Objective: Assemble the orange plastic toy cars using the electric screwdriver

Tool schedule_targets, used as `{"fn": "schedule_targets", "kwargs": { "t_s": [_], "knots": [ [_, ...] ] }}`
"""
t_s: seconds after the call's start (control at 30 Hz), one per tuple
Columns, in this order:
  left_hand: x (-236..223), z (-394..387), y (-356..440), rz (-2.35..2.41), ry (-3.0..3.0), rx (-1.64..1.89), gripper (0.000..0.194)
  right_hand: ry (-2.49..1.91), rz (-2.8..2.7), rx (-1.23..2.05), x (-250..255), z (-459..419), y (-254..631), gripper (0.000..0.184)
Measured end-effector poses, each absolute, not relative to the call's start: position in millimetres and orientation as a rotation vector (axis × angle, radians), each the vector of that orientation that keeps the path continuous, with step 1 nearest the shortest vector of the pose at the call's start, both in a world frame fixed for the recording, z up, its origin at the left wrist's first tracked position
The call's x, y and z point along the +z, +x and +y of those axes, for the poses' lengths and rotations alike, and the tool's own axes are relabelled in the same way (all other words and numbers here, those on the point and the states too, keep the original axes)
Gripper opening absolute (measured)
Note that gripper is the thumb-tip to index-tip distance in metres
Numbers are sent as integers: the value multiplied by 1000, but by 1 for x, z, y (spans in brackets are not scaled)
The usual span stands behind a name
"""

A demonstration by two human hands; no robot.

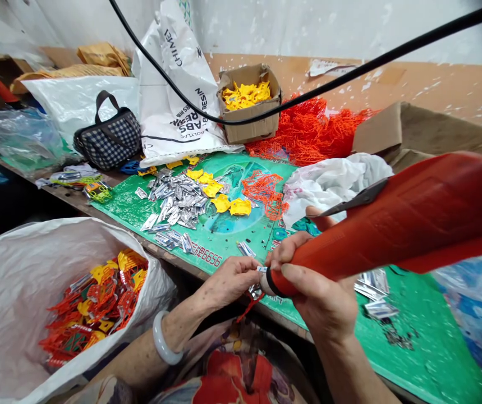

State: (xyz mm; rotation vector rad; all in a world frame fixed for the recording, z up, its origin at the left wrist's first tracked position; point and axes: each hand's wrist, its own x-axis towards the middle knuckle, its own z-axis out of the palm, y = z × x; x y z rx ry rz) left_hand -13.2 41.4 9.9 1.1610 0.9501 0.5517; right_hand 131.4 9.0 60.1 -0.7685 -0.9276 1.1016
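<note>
A green printed table cover (430,336) spreads widest, running from ten o'clock round to four o'clock of the hands. A white sack (9,314) gapes at nine o'clock, holding red and yellow plastic pieces (97,303). The red electric screwdriver (375,235), as it appears to be, slants across the right side, its long axis running from between eight and nine o'clock at the nose to between two and three at the body. A cardboard carton (251,133) of yellow parts stands at twelve. The right hand (325,300) is wrapped around the screwdriver just behind its nose, at three o'clock of the tip. The left hand (236,278) lies at nine o'clock of that tip, thumb and fingertips pinched on a small silvery piece (261,269) right beside the nose, so the left is the nearer hand to the tip. Silver pieces (184,199) lie heaped at eleven o'clock of the left hand; yellow plastic plates (239,207) lie at twelve. Smallest, an orange strand (249,308) hangs just under the nose.
</note>
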Motion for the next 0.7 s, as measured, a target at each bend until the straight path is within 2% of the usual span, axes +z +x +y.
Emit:
{"fn": "schedule_targets", "kwargs": {
  "t_s": [0.13, 0.7],
  "knots": [
    [10, 42, -13, 964, 1153, 545, 24, -755, -911, 1144, 56, 11, 132, 9],
    [3, 43, -13, 942, 1144, 571, 26, -783, -943, 1116, 54, 10, 132, 11]
  ]
}}
